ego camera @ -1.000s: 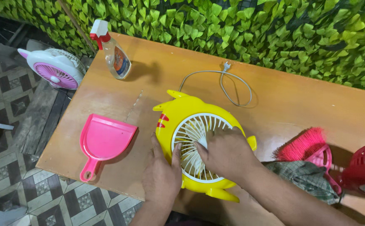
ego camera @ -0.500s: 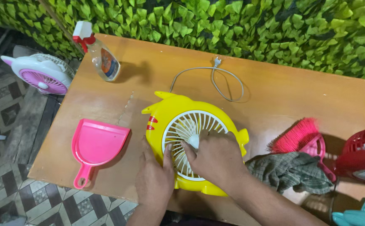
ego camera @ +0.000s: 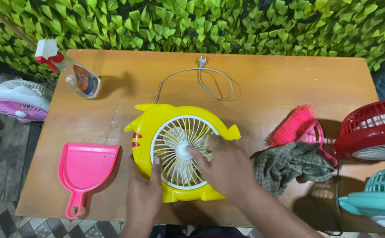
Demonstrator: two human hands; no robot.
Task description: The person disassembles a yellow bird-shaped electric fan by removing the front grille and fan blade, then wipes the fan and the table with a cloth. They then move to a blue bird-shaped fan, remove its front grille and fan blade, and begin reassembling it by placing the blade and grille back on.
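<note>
A yellow cat-shaped fan (ego camera: 157, 119) with a white grille lies flat on the wooden table (ego camera: 267, 79); its white cable (ego camera: 201, 81) loops behind it. My left hand (ego camera: 144, 194) grips the fan's lower left rim, thumb up on the grille. My right hand (ego camera: 225, 167) lies curled over the right half of the grille, fingertips at the white hub. A pale blurred bit shows at its upper edge; I cannot tell what it is.
A pink dustpan (ego camera: 86, 169) lies left of the fan and a spray bottle (ego camera: 75, 75) at the back left. To the right are a pink brush (ego camera: 296, 125) and a checked cloth (ego camera: 289, 165). Other fans: red (ego camera: 373, 128), teal (ego camera: 377, 198), white-purple (ego camera: 18, 103). Leafy wall behind.
My right hand has shifted slightly over the grille, fingertips now at the hub. My left hand stays on the rim. The camera view has moved; the fan has not.
</note>
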